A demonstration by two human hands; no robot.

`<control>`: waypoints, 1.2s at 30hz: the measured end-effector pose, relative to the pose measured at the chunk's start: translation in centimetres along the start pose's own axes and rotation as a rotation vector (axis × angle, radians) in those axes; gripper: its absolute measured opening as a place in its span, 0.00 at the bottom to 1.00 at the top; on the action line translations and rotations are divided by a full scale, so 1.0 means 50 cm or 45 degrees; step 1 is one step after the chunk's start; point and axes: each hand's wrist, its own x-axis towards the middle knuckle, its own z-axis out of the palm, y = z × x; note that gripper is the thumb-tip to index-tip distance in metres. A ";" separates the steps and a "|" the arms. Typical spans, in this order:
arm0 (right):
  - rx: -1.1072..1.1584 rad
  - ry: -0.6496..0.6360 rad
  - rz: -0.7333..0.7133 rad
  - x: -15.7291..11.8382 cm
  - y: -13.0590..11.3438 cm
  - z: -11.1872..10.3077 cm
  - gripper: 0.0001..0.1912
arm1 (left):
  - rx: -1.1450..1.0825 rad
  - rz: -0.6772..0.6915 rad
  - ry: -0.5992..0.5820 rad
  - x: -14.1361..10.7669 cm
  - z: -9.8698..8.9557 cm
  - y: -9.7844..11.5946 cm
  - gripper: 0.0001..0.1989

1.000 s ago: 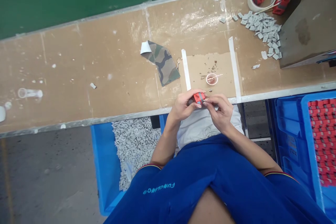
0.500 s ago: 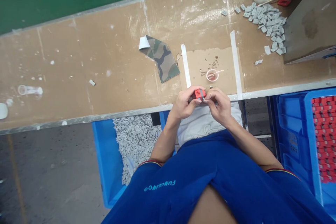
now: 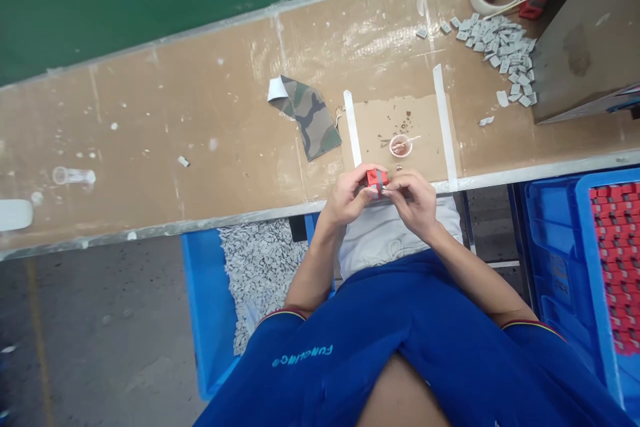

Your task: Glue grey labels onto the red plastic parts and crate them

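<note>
Noted: a small red block with a grey band [image 3: 377, 180] sits at lower centre of the frame, just above the front edge of the bench [image 3: 150, 140], held between both hands. Left hand [image 3: 347, 197] wraps it in a narrow grip. Right hand [image 3: 413, 203] closes to a tight pinch at the block's right end; whether anything thin lies in that pinch is too small to tell. Block appears light and stiff, probably moulded plastic, with flat faces and square corners; the red faces seem the surer place to hold. Ahead of the hands, a taped cardboard sheet [image 3: 395, 117] carries a small cup of brownish liquid [image 3: 400, 145]. A camouflage fabric patch [image 3: 309, 121] lies to its left; loose grey tabs [image 3: 503, 53] heap at upper right. Below the bench, a blue crate at lower right [image 3: 595, 267] holds red blocks [image 3: 617, 260], and a blue crate at lower centre [image 3: 205, 307] holds grey tabs [image 3: 260, 280].
</note>
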 end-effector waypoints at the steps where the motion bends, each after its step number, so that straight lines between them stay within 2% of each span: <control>1: 0.012 0.040 -0.004 -0.001 0.000 0.002 0.01 | -0.018 0.003 -0.004 0.000 -0.001 -0.002 0.27; 9: -0.133 0.245 -0.288 -0.017 0.010 0.022 0.10 | -0.083 -0.047 -0.001 -0.005 0.002 -0.012 0.27; 11: -0.107 0.212 -0.214 -0.015 0.007 0.019 0.09 | -0.067 -0.056 0.018 -0.006 0.004 -0.014 0.28; 15: -0.002 0.041 0.064 -0.005 -0.004 0.004 0.02 | -0.003 -0.037 0.056 -0.005 0.005 -0.017 0.29; 17: 0.028 -0.037 0.122 0.001 -0.007 -0.003 0.02 | 0.024 -0.012 0.062 -0.004 0.006 -0.015 0.28; 27: 0.019 -0.115 0.102 0.008 -0.002 -0.003 0.04 | 0.115 -0.024 0.133 -0.001 0.017 -0.007 0.27; 36: 0.043 -0.131 0.045 0.007 0.001 -0.004 0.07 | 0.113 -0.056 0.120 0.005 0.016 0.002 0.28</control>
